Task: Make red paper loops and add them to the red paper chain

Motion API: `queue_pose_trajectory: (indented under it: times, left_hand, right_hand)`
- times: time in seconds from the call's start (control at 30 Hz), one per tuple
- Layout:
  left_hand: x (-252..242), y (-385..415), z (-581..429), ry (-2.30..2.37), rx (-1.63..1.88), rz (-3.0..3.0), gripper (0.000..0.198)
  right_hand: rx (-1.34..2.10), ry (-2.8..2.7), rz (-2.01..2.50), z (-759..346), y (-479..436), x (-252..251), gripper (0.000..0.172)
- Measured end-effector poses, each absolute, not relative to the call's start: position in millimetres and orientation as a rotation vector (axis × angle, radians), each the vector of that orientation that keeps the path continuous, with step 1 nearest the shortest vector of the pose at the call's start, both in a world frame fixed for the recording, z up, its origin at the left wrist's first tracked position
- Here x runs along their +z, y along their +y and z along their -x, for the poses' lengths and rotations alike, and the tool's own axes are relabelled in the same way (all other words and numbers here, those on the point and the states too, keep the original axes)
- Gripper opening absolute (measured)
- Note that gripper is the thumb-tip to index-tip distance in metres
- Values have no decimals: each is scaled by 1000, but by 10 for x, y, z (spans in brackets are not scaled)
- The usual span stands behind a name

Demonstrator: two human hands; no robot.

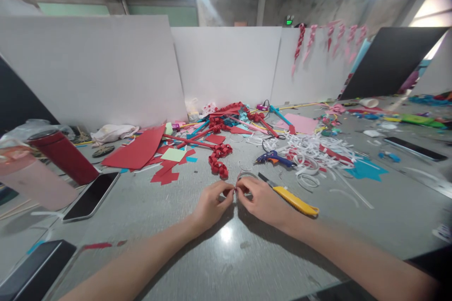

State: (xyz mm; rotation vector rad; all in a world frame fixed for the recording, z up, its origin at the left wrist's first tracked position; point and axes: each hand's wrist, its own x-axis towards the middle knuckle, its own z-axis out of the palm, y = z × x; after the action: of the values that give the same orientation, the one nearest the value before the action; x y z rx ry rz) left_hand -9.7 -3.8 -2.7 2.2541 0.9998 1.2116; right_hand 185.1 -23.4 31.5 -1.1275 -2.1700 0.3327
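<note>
Grey tabletop [169, 249] fills the lower frame, and at its centre the left hand [211, 201] and right hand [260, 198] meet, fingertips nearly touching. Each hand has thumb and forefinger pressed together, pinching a thin strip [238, 179] that curves up just behind the fingers; its held end is too small to make out. Just beside the right hand lies a yellow utility knife [296, 201], its blade pointing to the upper left. Behind it are a blue glue gun [275, 159] and, right of centre, a heap of curly white strips [319, 153]. A red paper chain [219, 160] trails toward the hands from mid-frame. At left, red card [136, 151] lies near a dark-screened phone [93, 196], a red tumbler [65, 155] and a pink bottle [38, 181].
</note>
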Motion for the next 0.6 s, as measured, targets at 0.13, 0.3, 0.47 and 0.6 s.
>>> queue_pose_trajectory:
  times: [0.13, 0.3, 0.47, 0.6]
  left_hand:
    - [-32, -38, 98, 995, 1213, -2262, 16]
    - [-71, -25, 93, 939, 1277, -2291, 14]
    - [-87, -7, 81, 942, 1306, -2309, 13]
    - [-62, -13, 73, 970, 1308, -2257, 13]
  right_hand:
    - [279, -2204, 1070, -1860, -241, 324, 9]
    - [208, -2238, 1031, -1866, -233, 304, 8]
    - [222, -2253, 1011, -1861, -229, 315, 10]
    - [232, -2198, 970, -1866, -209, 316, 10]
